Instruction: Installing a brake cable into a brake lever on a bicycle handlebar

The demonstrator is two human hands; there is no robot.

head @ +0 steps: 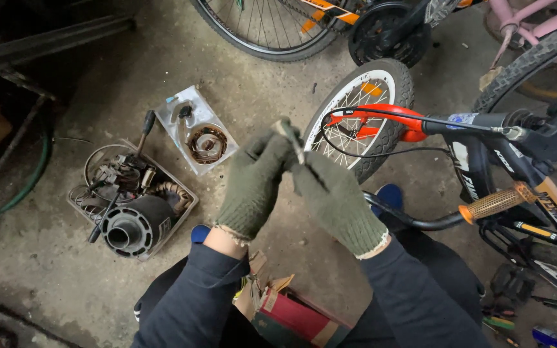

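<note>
Pinching a thin cable end (289,136), gloved left hand (254,183) meets right hand (338,201).

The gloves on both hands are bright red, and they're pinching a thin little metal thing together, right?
Not quite. The head view shows the gloves are dark olive green, not bright red. The rest holds: the left hand and right hand pinch a thin metal piece together.

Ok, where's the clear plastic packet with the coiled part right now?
The clear packet lies on the concrete floor, upper left of the left hand, just above the tray of parts.
</note>
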